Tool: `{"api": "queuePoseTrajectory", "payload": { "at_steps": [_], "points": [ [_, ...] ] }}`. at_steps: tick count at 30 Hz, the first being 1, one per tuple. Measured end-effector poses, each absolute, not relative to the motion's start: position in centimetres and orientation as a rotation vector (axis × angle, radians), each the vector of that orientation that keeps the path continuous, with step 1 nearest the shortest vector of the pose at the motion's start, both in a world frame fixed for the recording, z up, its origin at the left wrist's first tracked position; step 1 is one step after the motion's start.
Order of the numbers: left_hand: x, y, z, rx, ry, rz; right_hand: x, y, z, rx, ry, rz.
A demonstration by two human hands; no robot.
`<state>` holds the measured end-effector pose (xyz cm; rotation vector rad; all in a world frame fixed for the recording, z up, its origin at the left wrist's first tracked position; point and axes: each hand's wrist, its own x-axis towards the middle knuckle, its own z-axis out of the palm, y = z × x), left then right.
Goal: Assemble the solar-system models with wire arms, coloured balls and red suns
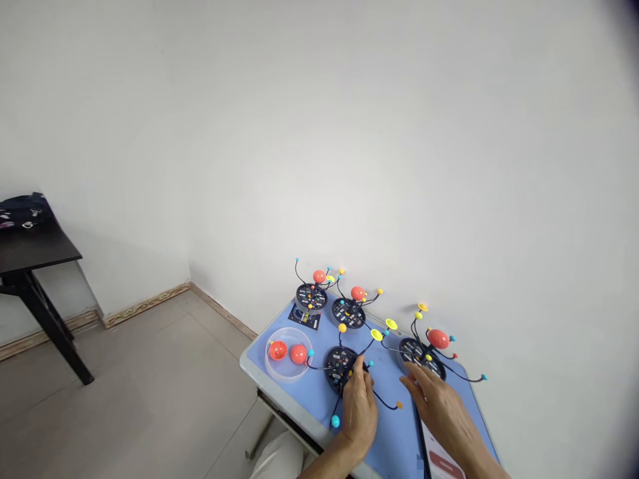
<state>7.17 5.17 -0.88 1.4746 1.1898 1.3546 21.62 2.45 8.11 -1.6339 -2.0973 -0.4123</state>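
My left hand point(360, 407) is closed on the near planet model, with its fingers at the middle of the round black base point(337, 367). Thin black curved arms spread from this model, tipped with small blue, orange and yellow balls. My fingers hide part of its centre. My right hand point(442, 406) is in front of the right planet model point(407, 349), which carries a red ball point(438, 339). Its thumb and bent fingers are slightly apart, and nothing shows between them. Whether it touches that model's base cannot be made out.
Two similar models point(311, 297) point(349, 313) stand at the back of the blue table point(319, 392), one on a dark printed card point(313, 322). A clear round dish point(287, 379) holds a red half shell point(278, 350) and a red ball point(298, 354). A phone-like screen point(439, 459) lies under my right forearm.
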Motion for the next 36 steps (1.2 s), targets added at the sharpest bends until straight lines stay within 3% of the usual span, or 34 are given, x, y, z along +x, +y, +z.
{"api": "queuePoseTrajectory", "payload": {
  "at_steps": [7, 19, 26, 30, 33, 36],
  "points": [
    [6.2, 4.3, -0.5, 1.639, 1.214, 1.253, 22.1, 0.7, 7.3, -1.638, -2.081, -0.358],
    [5.9, 1.0, -0.9, 1.788, 1.161, 1.372, 21.3, -0.3, 8.9, -1.611, -2.027, -0.364],
    [-2.8, -2.8, 0.2, 2.239, 1.063, 1.427, 17.5, -1.2, 11.6, -1.371, -2.107, -0.458],
    [-11.4, 1.9, 4.4, 2.417, 1.308, 1.247, 13.9, -1.4, 13.0, -1.307, -2.236, -0.350],
    [-15.4, 6.0, 7.0, 2.598, 1.597, 0.739, 11.8, -1.2, 13.5, -1.273, -2.273, -0.294],
    [-16.6, 8.9, 7.7, 2.683, 1.587, 0.562, 10.7, -0.9, 13.6, -1.253, -2.298, -0.248]
  ]
}}
